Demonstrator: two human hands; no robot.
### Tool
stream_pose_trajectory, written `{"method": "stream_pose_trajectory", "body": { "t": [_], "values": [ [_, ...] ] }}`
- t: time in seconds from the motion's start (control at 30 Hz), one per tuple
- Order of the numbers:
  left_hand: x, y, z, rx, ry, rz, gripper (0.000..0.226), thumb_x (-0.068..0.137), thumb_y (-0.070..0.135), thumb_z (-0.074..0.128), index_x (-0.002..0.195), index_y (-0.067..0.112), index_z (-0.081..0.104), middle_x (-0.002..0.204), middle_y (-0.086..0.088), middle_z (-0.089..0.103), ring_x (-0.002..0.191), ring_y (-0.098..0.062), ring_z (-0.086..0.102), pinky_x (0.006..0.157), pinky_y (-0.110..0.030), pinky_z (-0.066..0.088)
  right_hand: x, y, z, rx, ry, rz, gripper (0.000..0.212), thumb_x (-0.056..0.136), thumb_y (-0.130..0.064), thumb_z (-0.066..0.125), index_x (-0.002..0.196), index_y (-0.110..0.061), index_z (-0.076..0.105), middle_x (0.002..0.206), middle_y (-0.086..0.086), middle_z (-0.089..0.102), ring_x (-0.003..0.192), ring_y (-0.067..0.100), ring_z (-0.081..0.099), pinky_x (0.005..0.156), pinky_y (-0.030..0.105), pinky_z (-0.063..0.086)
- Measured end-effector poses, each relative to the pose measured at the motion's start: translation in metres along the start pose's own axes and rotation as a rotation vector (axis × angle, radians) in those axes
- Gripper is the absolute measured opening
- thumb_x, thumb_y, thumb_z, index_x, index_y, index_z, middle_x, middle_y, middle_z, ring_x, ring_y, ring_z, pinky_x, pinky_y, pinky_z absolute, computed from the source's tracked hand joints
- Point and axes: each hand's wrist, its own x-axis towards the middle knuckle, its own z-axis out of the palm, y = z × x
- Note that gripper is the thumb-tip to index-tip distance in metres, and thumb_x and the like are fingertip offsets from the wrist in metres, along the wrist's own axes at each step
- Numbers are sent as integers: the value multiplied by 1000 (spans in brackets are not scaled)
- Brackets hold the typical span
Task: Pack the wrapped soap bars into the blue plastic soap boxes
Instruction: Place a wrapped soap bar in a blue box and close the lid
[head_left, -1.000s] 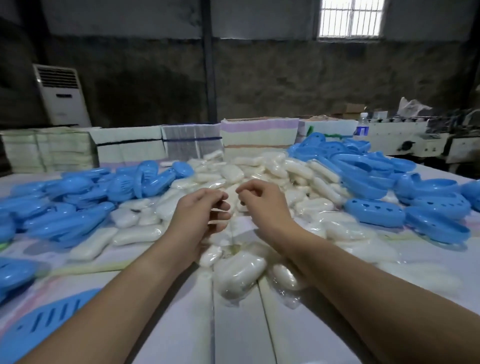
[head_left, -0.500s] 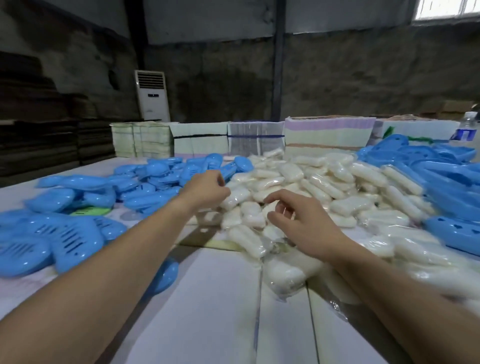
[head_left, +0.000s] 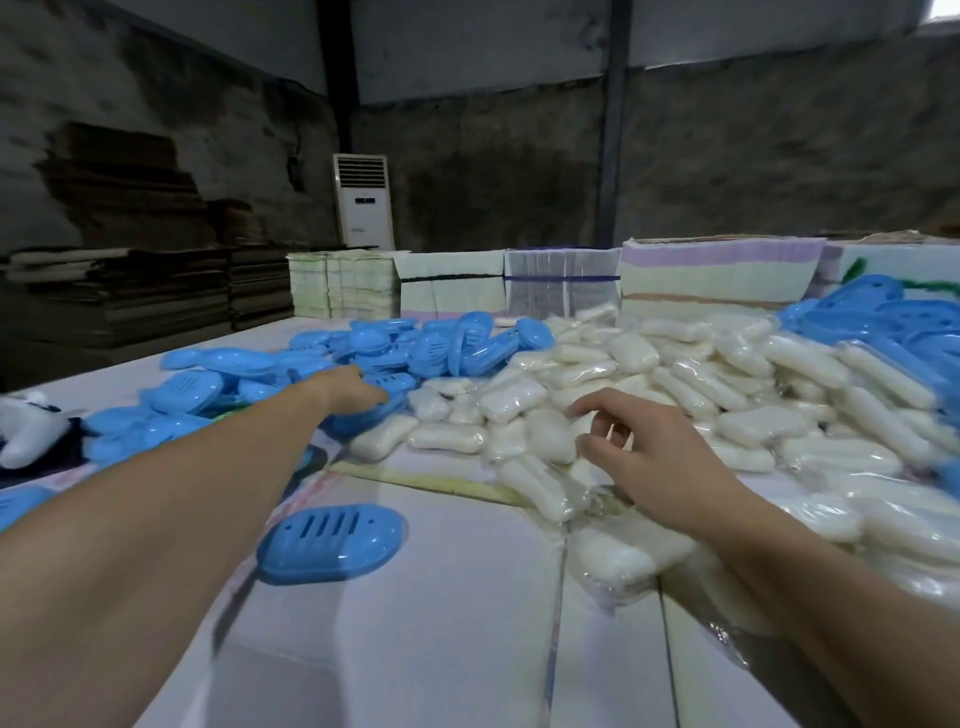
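Left hand (head_left: 347, 391) rests on blue soap boxes (head_left: 379, 358) (grip unclear); right hand (head_left: 654, 457) spread.

Heaped white wrapped soap bars (head_left: 644, 384) beside scattered blue soap boxes (head_left: 395, 353)

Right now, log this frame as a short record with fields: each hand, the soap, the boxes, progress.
left hand: reaching onto the blue soap boxes, grip unclear
right hand: open, fingers spread over the wrapped soap bars
lone box half: slotted, on the table near the left forearm
progress: no bar seen in a box
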Motion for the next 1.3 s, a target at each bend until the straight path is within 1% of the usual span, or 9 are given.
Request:
{"method": "stream_pose_trajectory", "body": {
  "t": [0.17, 0.3, 0.43, 0.57, 0.63, 0.87, 0.97, 1.1, 1.3],
  "values": [
    [-5, -2, 2, -117, 229, 68, 9, 95, 22, 55, 92, 19, 63, 115, -10, 68, 99, -28, 59, 89, -39, 50, 0, 0, 0, 4, 9, 14, 23, 86, -20, 64, 101, -37, 66, 81, -19, 60, 73, 8, 56, 66, 24, 40],
    [-21, 20, 5, -259, 437, 322, 13, 94, 12, 60, 104, 16, 68, 116, -7, 66, 111, -28, 57, 94, -39, 47, 1, 0, -1, 4, 38, 17, 22, 85, -19, 64, 97, -38, 66, 79, -18, 61, 74, 8, 56, 68, 26, 44],
    [-57, 64, 11, -457, 422, 600, 17, 89, 6, 62, 91, 23, 61, 109, -1, 57, 111, -21, 44, 90, -29, 32, 2, 0, -3, 31, 139, 46, 22, 85, -17, 65, 89, -38, 66, 77, -17, 61, 73, 6, 56, 66, 17, 41],
    [-99, 111, 19, -887, 265, 649, 32, 88, -1, 61, 78, 30, 58, 95, 5, 54, 77, -1, 57, 65, -9, 41, 3, 4, -10, 121, 324, 125, 24, 84, -11, 64, 91, -34, 68, 71, -9, 59, 69, 5, 55, 64, 10, 40],
    [-114, 130, 25, -1111, 92, 636, 34, 88, -5, 60, 75, 26, 60, 84, 1, 56, 55, -3, 52, 55, -17, 39, 4, 5, -14, 190, 406, 178, 24, 85, -12, 63, 97, -33, 68, 76, -6, 60, 70, 10, 56, 68, 22, 45],
    [-139, 157, 50, -1666, -320, 453, 33, 90, -17, 50, 78, 10, 63, 88, -10, 70, 89, -28, 70, 91, -36, 57, 6, 15, -41, 220, 637, 307, 28, 88, -20, 61, 114, -32, 62, 95, -5, 60, 83, 7, 58, 67, 23, 40],
    [-142, 150, 56, -1692, -369, 443, 38, 86, -26, 45, 75, 7, 60, 94, -8, 71, 92, -35, 70, 85, -36, 58, 4, 21, -61, 169, 681, 347, 19, 87, -21, 60, 101, -33, 66, 82, -9, 61, 68, -6, 56, 64, 26, 42],
    [-151, 148, 57, -1601, -417, 535, 36, 87, -23, 53, 70, 8, 61, 128, -4, 60, 105, -38, 70, 80, -34, 60, -3, 35, -68, -171, 418, 412, 20, 83, -20, 62, 99, -29, 69, 86, -5, 65, 77, 15, 62, 71, 33, 51],
    [-162, 152, 59, -1570, -476, 641, 37, 82, -13, 67, 66, 18, 76, 110, 7, 72, 81, -11, 69, 77, -25, 53, -7, 44, -53, -494, -53, 346, 52, 77, -20, 61, 125, -37, 60, 68, -14, 62, 113, 23, 39, 93, 38, 43]
  ]
}}
